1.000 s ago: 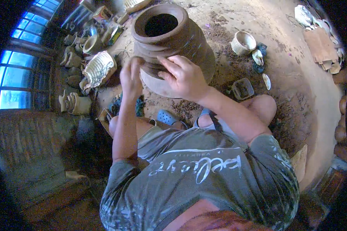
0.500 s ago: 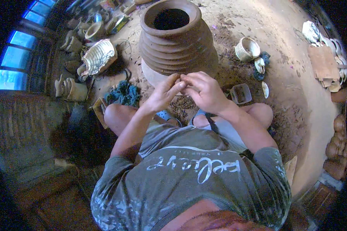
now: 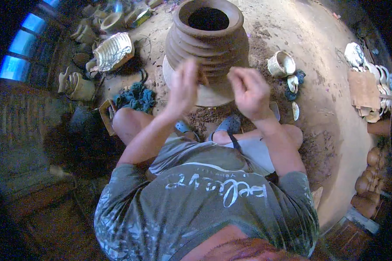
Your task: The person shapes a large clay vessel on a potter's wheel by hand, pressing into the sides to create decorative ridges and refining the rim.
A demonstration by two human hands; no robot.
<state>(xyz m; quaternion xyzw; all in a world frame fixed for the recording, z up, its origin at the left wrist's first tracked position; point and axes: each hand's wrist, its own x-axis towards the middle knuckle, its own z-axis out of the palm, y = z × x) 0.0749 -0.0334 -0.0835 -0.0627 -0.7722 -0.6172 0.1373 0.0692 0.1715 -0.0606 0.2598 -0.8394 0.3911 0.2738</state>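
A large brown ribbed clay pot (image 3: 207,45) with a wide dark mouth stands on a pale round base (image 3: 213,98) beyond my crossed legs. In front of the pot's left side, my left hand (image 3: 184,87) is raised and smeared by motion, so its grip is unclear; a brownish blur shows by its fingertips. My right hand (image 3: 249,90) is curled with fingertips pinched before the pot's lower right, apart from my left; whatever is between them is too small to make out. Whether either hand touches the pot I cannot tell.
On the left lie a ribbed white mold (image 3: 113,50), dark teal cloth (image 3: 135,95) and several clay pieces (image 3: 76,85). On the right are a small pale bucket (image 3: 281,63), a clear container behind my right hand, cardboard (image 3: 361,87) and several stacked terracotta pots (image 3: 370,174).
My hands left the pot, met in front of it half a second ago, and have now moved apart, the left one upward. The pot sits higher and farther right in view.
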